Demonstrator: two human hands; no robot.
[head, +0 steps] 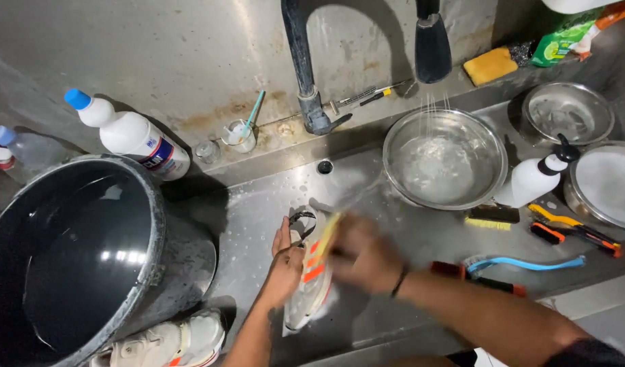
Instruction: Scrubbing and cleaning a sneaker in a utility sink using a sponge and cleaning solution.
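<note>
Nearest, a second white shoe (166, 343) lies at the bottom edge beside a big black bucket (74, 265) of dark water. Just beyond, in the steel sink (251, 211), the left hand (284, 268) steadies a white shoe (312, 272) with orange stripes, its fingers (281, 238) curled around the shoe's side. The right hand (360, 251) is blurred over the shoe, closed on something yellowish (329, 234); what it is I cannot tell. Right of the hands lie a blue-handled brush (530, 264), an orange-and-black tool (574, 231) and a yellow-bristled brush (493, 217). Farther back, water sprays into a steel bowl (445, 160), with a white pump bottle (537, 178) just beside it and two more bowls (567, 112) at the right. On the back ledge stand a white bottle (132, 136) with a blue cap, a cup (239, 134) holding a toothbrush, the faucet (309, 75) and a yellow sponge (489, 66).
</note>
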